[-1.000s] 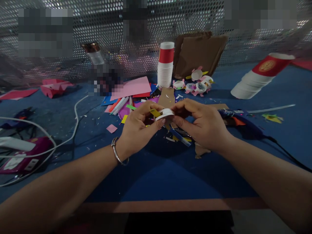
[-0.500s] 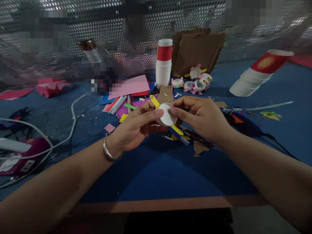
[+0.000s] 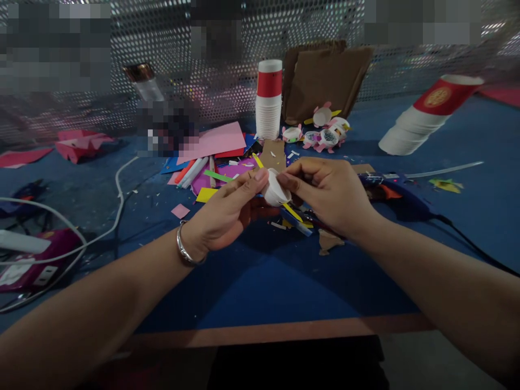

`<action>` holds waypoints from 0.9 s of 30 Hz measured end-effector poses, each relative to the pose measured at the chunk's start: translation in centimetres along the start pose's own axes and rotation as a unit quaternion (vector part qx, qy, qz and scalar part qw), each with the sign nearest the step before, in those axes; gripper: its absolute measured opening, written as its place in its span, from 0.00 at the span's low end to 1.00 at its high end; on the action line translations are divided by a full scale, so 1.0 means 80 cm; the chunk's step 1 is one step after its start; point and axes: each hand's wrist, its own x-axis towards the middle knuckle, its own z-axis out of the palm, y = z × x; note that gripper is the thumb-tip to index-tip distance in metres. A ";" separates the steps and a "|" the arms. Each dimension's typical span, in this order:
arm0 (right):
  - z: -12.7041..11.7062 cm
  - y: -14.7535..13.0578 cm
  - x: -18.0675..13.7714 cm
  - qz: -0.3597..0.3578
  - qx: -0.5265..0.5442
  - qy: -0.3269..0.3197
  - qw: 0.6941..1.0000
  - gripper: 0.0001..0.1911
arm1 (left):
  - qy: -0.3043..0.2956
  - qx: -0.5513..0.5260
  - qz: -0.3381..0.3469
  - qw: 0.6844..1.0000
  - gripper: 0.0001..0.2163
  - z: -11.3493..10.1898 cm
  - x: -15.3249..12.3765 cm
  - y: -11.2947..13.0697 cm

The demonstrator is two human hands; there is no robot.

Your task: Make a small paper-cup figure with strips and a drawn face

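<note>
Both hands hold a small white paper cup base [image 3: 276,190] over the middle of the table. My left hand [image 3: 239,208] pinches its left side, thumb on the near face. On the opposite rim, the thumb and fingers of my right hand [image 3: 325,187] are closed. A yellow stick [image 3: 293,212] runs slantwise behind the cup base, its ends showing at upper left and lower right; whether it is fixed there I cannot tell. Beneath lie paper scraps and a yellow paper piece [image 3: 206,195]. Right of my right hand lies a blue glue gun [image 3: 406,196].
A stack of paper cups [image 3: 268,108] stands at the back, another stack [image 3: 430,116] leans at right. Small cup-base crafts [image 3: 325,137] sit before brown cardboard [image 3: 327,81]. Markers [image 3: 192,172] and pink paper [image 3: 219,142] lie left. A white cable [image 3: 118,189] crosses near a purple power strip [image 3: 44,260].
The cup base has turned in my hands, so its outer side now shows more and its inside less. My left thumb has moved up to its upper left rim.
</note>
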 end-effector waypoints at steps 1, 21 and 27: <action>0.001 0.001 0.000 -0.007 -0.009 0.004 1.000 0.13 | -0.001 -0.007 -0.001 1.000 0.11 0.001 0.000 -0.001; 0.008 0.007 -0.007 -0.060 -0.101 0.049 0.992 0.11 | 0.069 -0.055 -0.065 0.994 0.08 0.015 0.006 0.012; 0.008 -0.008 -0.013 0.032 -0.001 0.031 0.999 0.26 | 0.139 -0.057 -0.013 0.989 0.11 0.010 0.009 0.019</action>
